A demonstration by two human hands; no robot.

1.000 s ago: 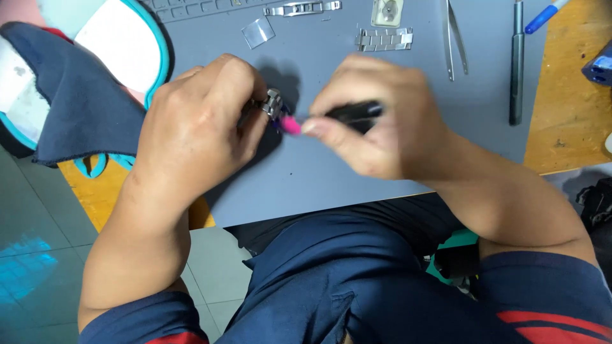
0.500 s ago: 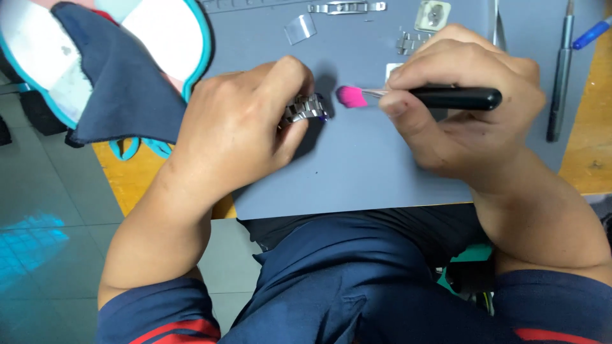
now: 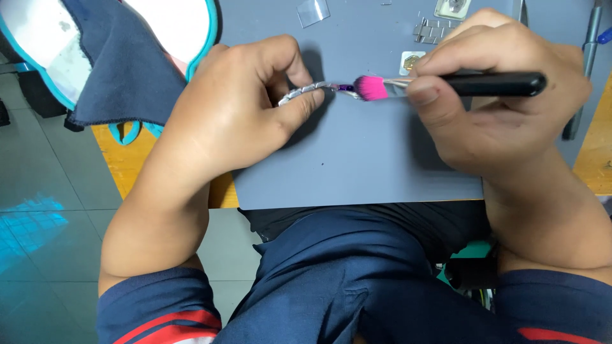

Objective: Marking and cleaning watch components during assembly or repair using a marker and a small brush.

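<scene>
My left hand [image 3: 239, 111] pinches a silver metal watch bracelet [image 3: 305, 92] between thumb and fingers, just above the grey work mat [image 3: 357, 165]. My right hand [image 3: 503, 95] grips a small brush with a black handle [image 3: 491, 83] and pink bristles [image 3: 371, 88]. The bristle tip touches the end of the bracelet that sticks out of my left fingers. Most of the bracelet is hidden inside my left hand.
A dark blue cloth [image 3: 127, 64] lies over a white, teal-rimmed object [image 3: 38, 57] at the upper left. Loose bracelet links [image 3: 430, 30], a small square part [image 3: 411, 62], a clear plastic piece [image 3: 313, 11] and a grey pen [image 3: 583, 70] lie at the mat's far side. The orange table edge [image 3: 121, 159] runs left.
The view has shifted, so both hands sit higher in the frame. The brush has swung level and its pink tip now touches the bracelet end.
</scene>
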